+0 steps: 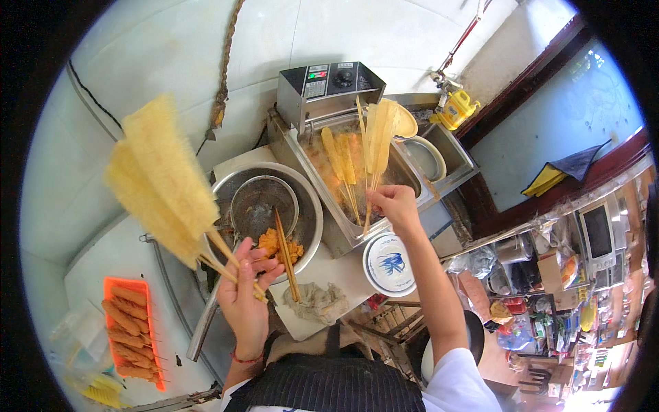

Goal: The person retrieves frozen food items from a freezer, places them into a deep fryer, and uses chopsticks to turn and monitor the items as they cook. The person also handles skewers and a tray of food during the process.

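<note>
My left hand (249,293) is closed around the wooden sticks of several flat yellow skewered sheets (159,180), which it holds up at the left. Above the front edge of the electric deep fryer (329,221), my right hand (396,203) grips thin sticks bearing pale yellow flat skewers (379,136). More yellow skewers (340,157) lie in the bubbling oil, their sticks pointing towards me. Left of the fryer, a steel bowl (318,221) contains a round strainer (257,206), orange fried pieces (296,250) and a pair of wooden chopsticks (285,252) leaning over its rim.
An orange tray (149,304) of browned skewers stands at the left. A crumpled cloth (316,304) and a white bowl with a blue pattern (389,262) lie near me. A yellow jug (455,109) is beyond the fryer. Cluttered shelves (545,298) stand at the right.
</note>
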Demonstrator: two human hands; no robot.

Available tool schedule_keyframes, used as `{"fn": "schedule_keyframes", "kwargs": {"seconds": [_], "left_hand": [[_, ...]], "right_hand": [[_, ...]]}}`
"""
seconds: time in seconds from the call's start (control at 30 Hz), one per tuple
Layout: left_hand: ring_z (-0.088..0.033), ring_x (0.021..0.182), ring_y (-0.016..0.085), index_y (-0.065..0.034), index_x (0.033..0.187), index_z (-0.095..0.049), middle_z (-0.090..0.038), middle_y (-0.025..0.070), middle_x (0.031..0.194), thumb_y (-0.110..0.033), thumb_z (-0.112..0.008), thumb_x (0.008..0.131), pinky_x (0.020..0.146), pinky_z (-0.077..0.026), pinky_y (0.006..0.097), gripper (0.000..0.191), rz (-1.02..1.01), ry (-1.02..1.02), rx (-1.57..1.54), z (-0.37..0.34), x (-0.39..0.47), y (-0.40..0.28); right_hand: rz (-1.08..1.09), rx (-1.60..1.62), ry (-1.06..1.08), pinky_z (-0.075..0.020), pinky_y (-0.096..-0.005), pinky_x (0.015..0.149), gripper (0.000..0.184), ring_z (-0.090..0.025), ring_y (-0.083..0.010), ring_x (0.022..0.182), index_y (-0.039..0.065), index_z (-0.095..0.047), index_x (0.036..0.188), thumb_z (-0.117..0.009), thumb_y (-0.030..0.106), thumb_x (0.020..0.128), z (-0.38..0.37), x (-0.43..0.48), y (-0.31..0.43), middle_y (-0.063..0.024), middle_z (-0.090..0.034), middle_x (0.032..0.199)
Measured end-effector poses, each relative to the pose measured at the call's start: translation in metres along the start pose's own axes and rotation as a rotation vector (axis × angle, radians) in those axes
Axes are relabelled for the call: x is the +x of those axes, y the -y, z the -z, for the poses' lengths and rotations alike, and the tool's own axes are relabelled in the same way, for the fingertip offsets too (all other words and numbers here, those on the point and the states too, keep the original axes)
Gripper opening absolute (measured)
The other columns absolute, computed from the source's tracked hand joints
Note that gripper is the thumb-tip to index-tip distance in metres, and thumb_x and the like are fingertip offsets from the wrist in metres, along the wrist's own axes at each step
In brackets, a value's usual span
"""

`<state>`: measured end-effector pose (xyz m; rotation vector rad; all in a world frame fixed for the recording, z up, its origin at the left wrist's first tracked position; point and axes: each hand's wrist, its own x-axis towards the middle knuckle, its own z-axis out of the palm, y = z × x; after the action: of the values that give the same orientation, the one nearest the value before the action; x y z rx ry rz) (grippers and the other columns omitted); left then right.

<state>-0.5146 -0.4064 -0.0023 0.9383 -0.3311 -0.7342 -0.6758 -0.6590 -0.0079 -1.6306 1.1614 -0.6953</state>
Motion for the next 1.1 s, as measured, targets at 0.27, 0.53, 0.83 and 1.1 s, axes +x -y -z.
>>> {"fn": "schedule_keyframes", "kwargs": {"seconds": [0.27, 0.53, 0.83, 1.1], "left_hand": [[-0.058, 0.086, 0.013, 0.0042, 0.126, -0.045, -0.055, 0.0121, 0.106, -0.015, -0.041, 0.097, 0.075, -0.055, 0.0305, 0.035, -0.037, -0.126, 0.056, 0.016, -0.005, -0.028], [-0.058, 0.086, 0.013, 0.0037, 0.125, -0.046, -0.056, 0.0118, 0.105, -0.016, -0.041, 0.097, 0.074, -0.055, 0.0289, 0.035, -0.100, -0.234, 0.116, 0.030, -0.006, -0.047], [-0.057, 0.084, 0.012, 0.0022, 0.126, -0.046, -0.057, 0.0104, 0.104, -0.017, -0.041, 0.097, 0.072, -0.055, 0.0275, 0.035, -0.128, -0.345, 0.121, 0.044, -0.011, -0.058], [-0.057, 0.083, 0.012, 0.0020, 0.126, -0.046, -0.057, 0.0099, 0.103, -0.016, -0.041, 0.097, 0.071, -0.055, 0.0278, 0.035, -0.119, -0.328, 0.108, 0.054, -0.010, -0.061]], "right_hand": [[-0.090, -0.501, 0.022, -0.0428, -0.0326, 0.045, 0.023, -0.054, -0.0174, 0.044, -0.005, -0.065, 0.063, -0.073, 0.015, 0.071, 0.013, 0.049, -0.011, -0.0107, -0.059, 0.053], [1.024, -1.023, 0.391, -0.0449, -0.0375, 0.071, 0.043, -0.053, -0.0291, 0.087, 0.009, -0.055, 0.112, -0.067, 0.016, 0.072, -0.075, -0.061, 0.001, -0.0149, -0.049, 0.097], [1.035, -0.578, 0.526, -0.0436, -0.0380, 0.070, 0.018, -0.051, -0.0314, 0.081, 0.003, -0.053, 0.089, -0.056, 0.014, 0.075, -0.128, -0.056, 0.006, -0.0132, -0.047, 0.086], [0.371, 0.229, -0.040, -0.0517, -0.0272, 0.059, 0.018, -0.059, -0.0121, 0.067, -0.002, -0.059, 0.095, -0.050, 0.015, 0.094, -0.043, -0.060, 0.055, -0.0051, -0.059, 0.079]]}}
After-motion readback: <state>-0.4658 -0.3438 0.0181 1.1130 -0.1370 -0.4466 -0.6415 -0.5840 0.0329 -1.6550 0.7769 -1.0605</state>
